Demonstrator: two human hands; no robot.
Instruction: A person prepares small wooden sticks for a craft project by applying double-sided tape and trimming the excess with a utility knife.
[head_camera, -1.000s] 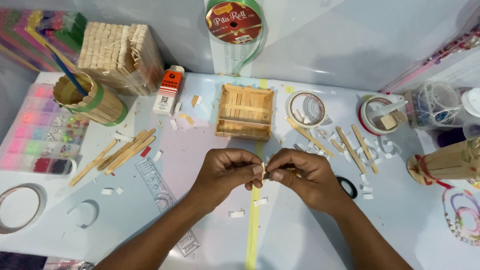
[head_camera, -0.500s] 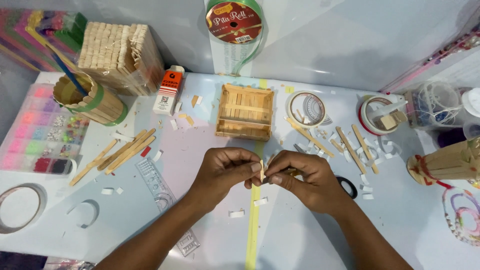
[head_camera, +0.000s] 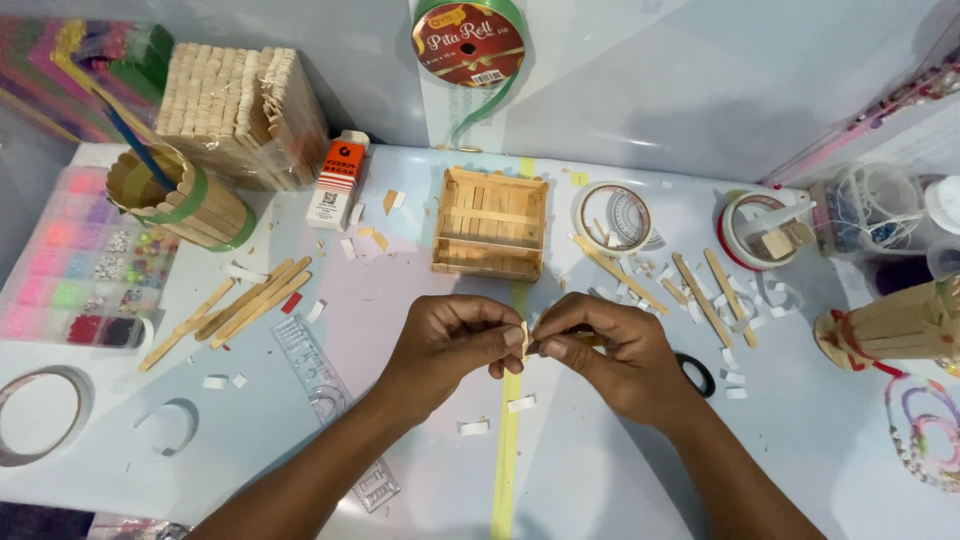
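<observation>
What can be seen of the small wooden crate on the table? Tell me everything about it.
The small wooden crate is a square, open-topped box that looks built from pale flat craft sticks laid side by side, with two cross slats over them and stacked sticks as low walls. It sits flat on the table, slightly turned, beyond the hands and apart from them. Nothing touches it; a yellow strip on the table runs toward its near edge. Inside it looks empty.
</observation>
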